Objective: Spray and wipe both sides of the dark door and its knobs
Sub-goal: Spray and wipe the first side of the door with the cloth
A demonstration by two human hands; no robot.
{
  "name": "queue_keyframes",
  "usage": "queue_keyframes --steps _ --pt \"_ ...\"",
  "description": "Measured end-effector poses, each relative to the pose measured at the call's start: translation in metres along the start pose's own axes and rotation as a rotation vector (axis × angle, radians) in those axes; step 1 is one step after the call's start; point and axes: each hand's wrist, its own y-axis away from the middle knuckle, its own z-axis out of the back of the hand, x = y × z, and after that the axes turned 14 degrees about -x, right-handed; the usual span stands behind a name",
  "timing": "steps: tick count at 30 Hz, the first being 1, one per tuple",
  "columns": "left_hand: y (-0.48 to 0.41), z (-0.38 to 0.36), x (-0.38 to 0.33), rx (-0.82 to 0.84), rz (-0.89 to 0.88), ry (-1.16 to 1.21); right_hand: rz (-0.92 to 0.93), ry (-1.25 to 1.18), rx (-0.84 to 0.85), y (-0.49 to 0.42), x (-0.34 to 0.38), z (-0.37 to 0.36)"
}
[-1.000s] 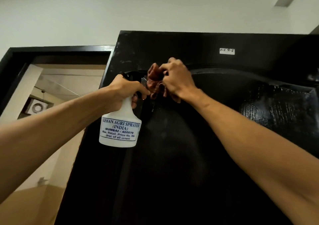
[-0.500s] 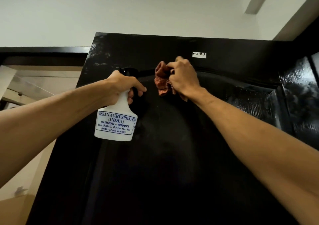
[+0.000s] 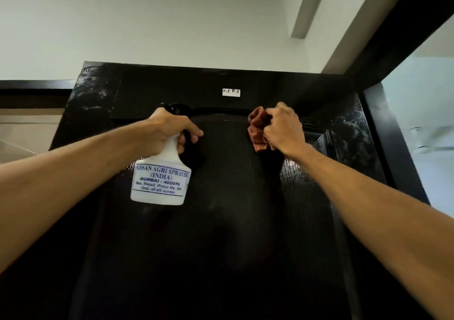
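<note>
The dark door (image 3: 221,233) fills the view from below, its upper part glossy with wet streaks near both top corners. My left hand (image 3: 169,130) grips the neck of a white spray bottle (image 3: 161,179) with a black trigger head, held up against the door's upper left. My right hand (image 3: 285,130) presses a bunched reddish-brown cloth (image 3: 256,128) against the curved moulding of the door's top panel, right of centre. No knob is in view.
A small white label (image 3: 231,92) is stuck near the door's top edge. The black door frame (image 3: 393,147) runs down the right side and slants up to the ceiling. A doorway opening shows at the far left.
My right hand has slid the cloth rightward along the top of the panel. The view has swung left to right, so the door's right edge and frame now show.
</note>
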Motion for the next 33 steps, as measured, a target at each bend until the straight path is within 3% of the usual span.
queue_keyframes --steps 3,7,10,19,24,28,33 --pt "0.007 -0.016 -0.006 0.034 0.003 0.011 -0.015 0.051 -0.033 0.007 -0.001 0.0" --pt "0.011 -0.031 -0.008 0.031 0.007 0.032 0.195 -0.047 0.016 -0.007 0.047 -0.02" --pt "0.012 -0.048 -0.013 0.031 -0.001 0.051 0.25 -0.079 0.083 -0.014 0.056 -0.024" --pt "0.022 -0.103 -0.014 0.135 0.018 0.121 0.109 0.08 0.053 0.01 -0.085 0.042" --pt "0.019 -0.073 -0.012 0.08 0.041 0.085 0.223 -0.048 0.045 -0.009 -0.003 -0.007" --pt "0.011 -0.045 -0.011 -0.021 0.013 0.021 0.266 -0.136 0.145 -0.02 0.072 -0.033" --pt "0.011 -0.052 -0.014 0.008 -0.002 -0.001 0.283 -0.135 0.179 -0.014 0.033 -0.007"
